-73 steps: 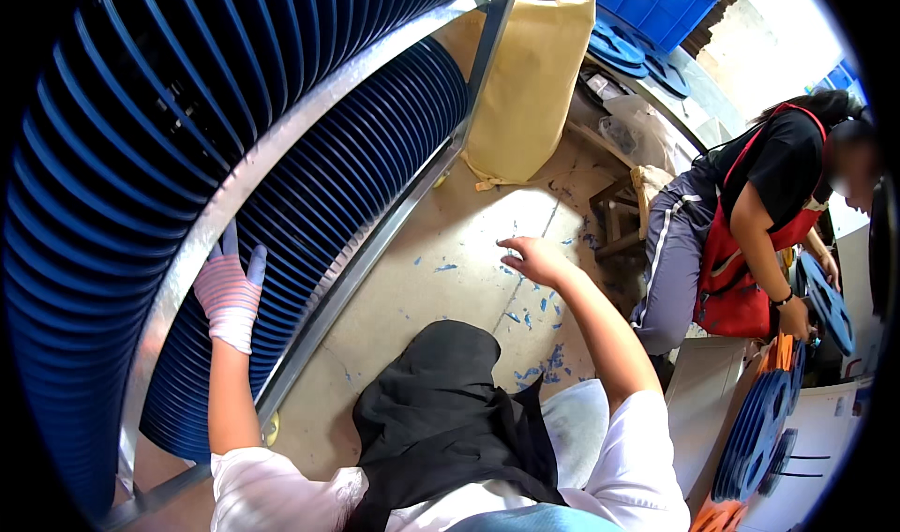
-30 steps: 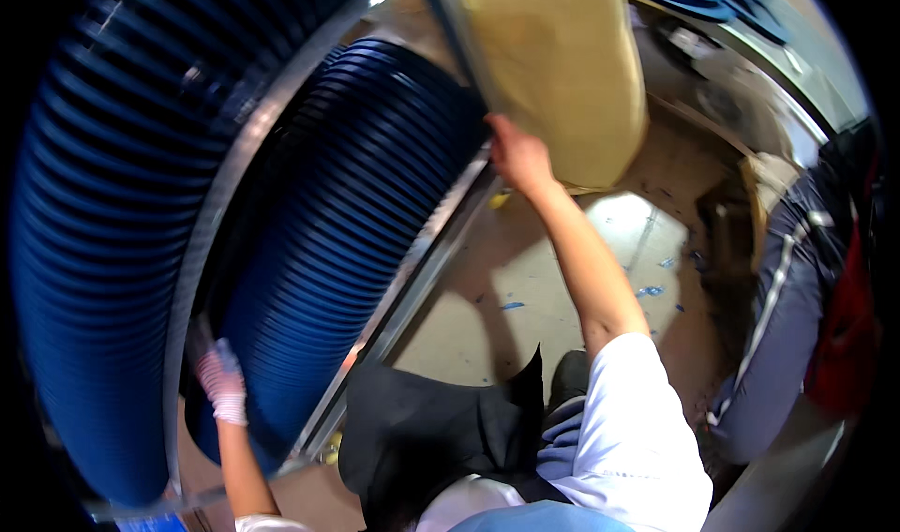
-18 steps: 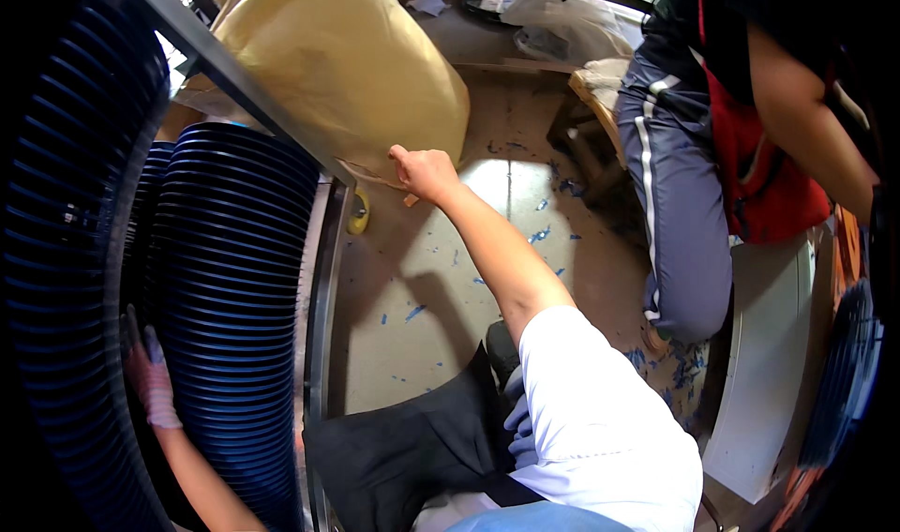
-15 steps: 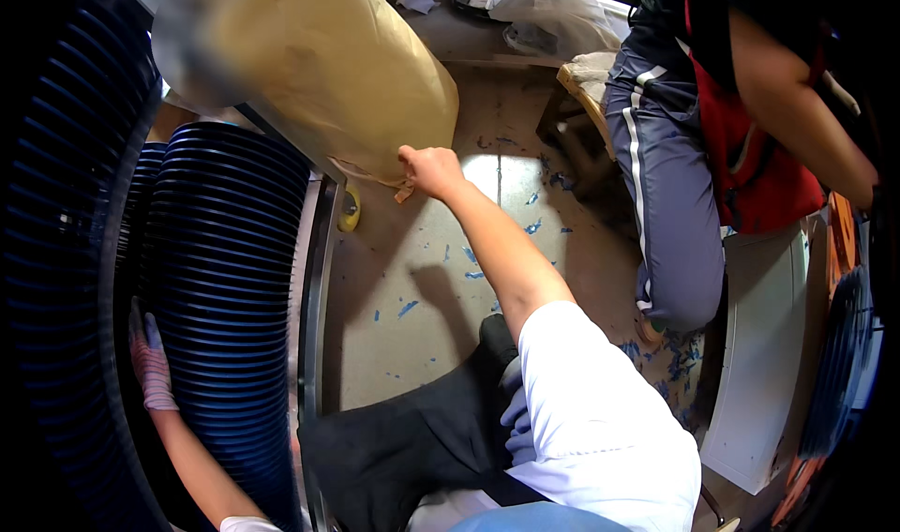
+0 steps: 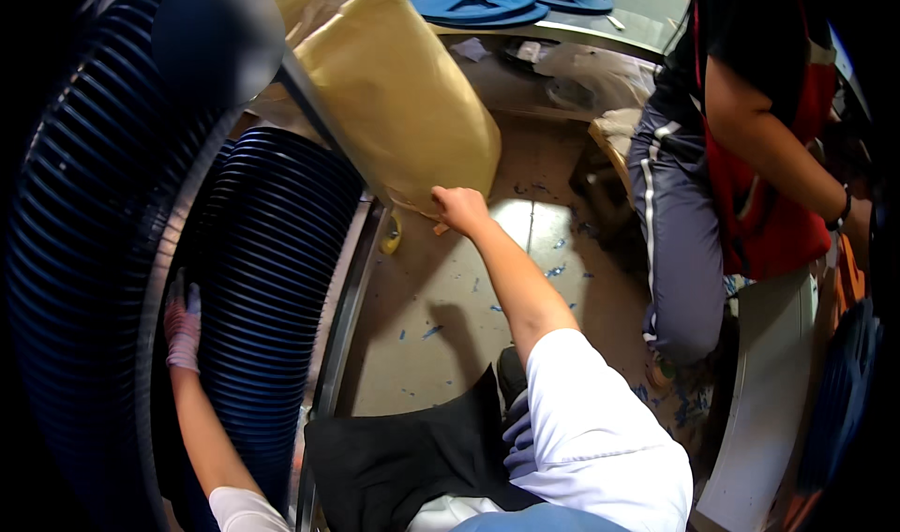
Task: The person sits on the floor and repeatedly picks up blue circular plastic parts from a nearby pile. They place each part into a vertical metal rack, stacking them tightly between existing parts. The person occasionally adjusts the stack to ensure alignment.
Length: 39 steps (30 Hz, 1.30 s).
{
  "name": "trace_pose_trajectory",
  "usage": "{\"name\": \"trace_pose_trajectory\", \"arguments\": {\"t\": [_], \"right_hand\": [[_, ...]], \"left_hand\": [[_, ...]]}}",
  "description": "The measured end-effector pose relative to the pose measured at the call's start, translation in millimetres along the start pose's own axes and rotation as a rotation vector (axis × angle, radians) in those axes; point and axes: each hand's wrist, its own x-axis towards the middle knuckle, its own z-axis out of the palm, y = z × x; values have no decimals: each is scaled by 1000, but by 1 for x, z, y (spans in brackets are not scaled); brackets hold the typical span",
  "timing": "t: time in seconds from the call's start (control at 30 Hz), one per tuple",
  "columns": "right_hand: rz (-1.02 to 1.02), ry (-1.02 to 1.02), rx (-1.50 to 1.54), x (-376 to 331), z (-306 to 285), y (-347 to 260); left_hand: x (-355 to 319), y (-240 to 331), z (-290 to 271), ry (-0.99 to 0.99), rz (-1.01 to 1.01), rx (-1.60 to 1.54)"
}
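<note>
My left hand (image 5: 183, 324), in a thin pale glove, lies with its fingers stretched out along the left side of a long row of dark blue ribbed discs (image 5: 267, 269). My bare right hand (image 5: 461, 210) reaches forward, its fingers closed on the lower edge of a big brown paper bag (image 5: 412, 91). The bag leans at a tilt beyond the row, behind a metal rail (image 5: 342, 344). A second row of dark blue discs (image 5: 84, 223) curves along the far left. A blurred round patch covers part of the upper left.
A co-worker in grey trousers (image 5: 680, 241) and a red apron (image 5: 787, 185) is close on the right, beside a white panel (image 5: 764, 382). Blue reels (image 5: 473, 2) lie on the table behind. Blue scraps (image 5: 431, 331) litter the floor. Dark cloth (image 5: 403, 443) covers my lap.
The view has shifted, so the scene sits lower and further right, and the blue reels have come into sight. My right hand keeps its grip on the bag; my left stays by the discs.
</note>
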Motion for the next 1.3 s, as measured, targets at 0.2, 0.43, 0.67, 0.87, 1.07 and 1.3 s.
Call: {"name": "trace_pose_trajectory", "arguments": {"t": [0.2,0.43,0.67,0.87,1.07,1.3], "right_hand": [[-16,-22,-65,-7,8,4],[-11,-45,-136,-13,-10,27],[51,-20,-134,-26,-18,37],[84,-34,-134,-29,-33,46],[123,-37,-107,-27,-37,48],[137,-52,-93,-30,-35,45]], "left_hand": [[-11,10,-6,33,-77,-13],[0,0,11,8,-22,31],[1,-31,20,-99,-54,-184],[6,-29,12,-75,-22,-94],[4,-19,6,-13,72,233],[7,-51,22,31,142,273]]}}
